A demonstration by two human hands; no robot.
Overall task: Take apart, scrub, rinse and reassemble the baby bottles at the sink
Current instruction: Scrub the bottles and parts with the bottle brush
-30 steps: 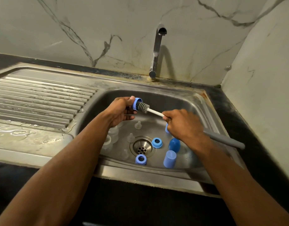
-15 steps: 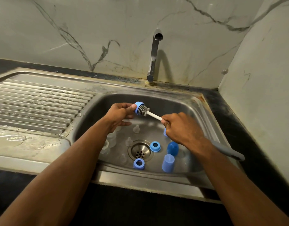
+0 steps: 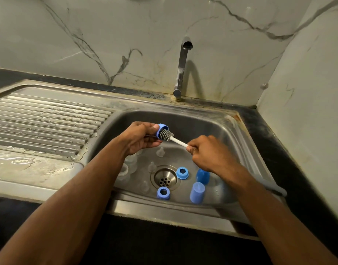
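— Both hands sit a touch higher over the sink (image 3: 238, 134) than before?
— Yes. Left hand (image 3: 139, 138) pinches a blue ring (image 3: 160, 130); right hand (image 3: 208, 153) grips the brush (image 3: 169, 135), its grey bristles inside the ring.

wet steel sink (image 3: 238, 131), veined marble wall (image 3: 107, 35).
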